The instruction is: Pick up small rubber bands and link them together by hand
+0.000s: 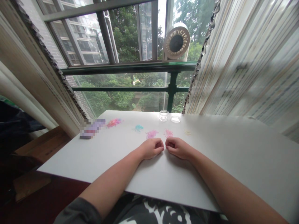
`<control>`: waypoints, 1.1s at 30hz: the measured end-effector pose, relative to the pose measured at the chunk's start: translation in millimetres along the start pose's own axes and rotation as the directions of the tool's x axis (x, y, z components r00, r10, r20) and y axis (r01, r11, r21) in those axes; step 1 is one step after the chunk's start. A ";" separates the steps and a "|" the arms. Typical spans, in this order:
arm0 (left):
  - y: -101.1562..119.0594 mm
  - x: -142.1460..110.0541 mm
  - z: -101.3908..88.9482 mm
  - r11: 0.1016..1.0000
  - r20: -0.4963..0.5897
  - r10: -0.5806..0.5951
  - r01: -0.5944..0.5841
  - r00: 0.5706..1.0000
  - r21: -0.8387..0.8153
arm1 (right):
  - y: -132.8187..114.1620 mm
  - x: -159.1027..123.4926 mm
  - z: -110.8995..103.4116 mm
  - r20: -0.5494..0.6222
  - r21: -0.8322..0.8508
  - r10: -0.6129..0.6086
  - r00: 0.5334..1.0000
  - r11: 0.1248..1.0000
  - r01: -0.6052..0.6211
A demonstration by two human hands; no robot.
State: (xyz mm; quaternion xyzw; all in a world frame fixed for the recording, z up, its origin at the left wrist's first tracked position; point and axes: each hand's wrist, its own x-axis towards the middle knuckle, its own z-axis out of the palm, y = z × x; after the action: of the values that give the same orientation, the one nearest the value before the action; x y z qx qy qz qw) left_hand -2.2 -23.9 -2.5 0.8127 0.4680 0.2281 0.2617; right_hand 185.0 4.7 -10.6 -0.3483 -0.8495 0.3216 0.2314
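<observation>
My left hand [152,148] and my right hand [177,148] rest close together over the white table [112,161], thumbs and fingers pinched. A faint pale line seems to span the small gap between them; what they hold is too small to make out. Just beyond my left hand lies a purple-pink pile [151,134] of thin little pieces, possibly small rubber bands. A pink pile [168,133] sits beyond my right hand. A pale yellow pile [187,132] is farther right, a blue pile [138,128] to the left, and a mixed pink-orange pile [114,123] farther left.
Near the back edge stand a clear round container [163,116] and a clear shallow lid or dish [175,119]. A blurred purple box [93,129] lies at the table's left edge. Behind the table are a green railing [130,67], a window, a white fan [177,42] and curtains [243,62].
</observation>
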 end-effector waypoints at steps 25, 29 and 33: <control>2.2 0.2 -0.9 1.000 0.013 -0.014 0.014 1.000 0.009 | 0.9 0.0 -0.6 0.003 0.009 0.009 1.000 1.000 -0.009; 1.5 0.0 -0.5 1.000 0.006 -0.012 0.012 1.000 0.015 | -0.2 -0.2 -0.8 0.002 0.015 0.011 1.000 1.000 -0.011; 0.6 -0.4 -0.3 1.000 0.007 -0.012 0.012 1.000 0.007 | -1.3 -0.6 -0.9 -0.001 0.015 0.003 1.000 1.000 -0.003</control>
State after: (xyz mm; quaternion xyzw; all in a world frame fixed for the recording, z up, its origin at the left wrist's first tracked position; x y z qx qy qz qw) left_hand -2.1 -24.5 -1.9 0.8116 0.4726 0.2221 0.2619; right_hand 185.4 3.9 -9.2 -0.3482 -0.8464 0.3281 0.2339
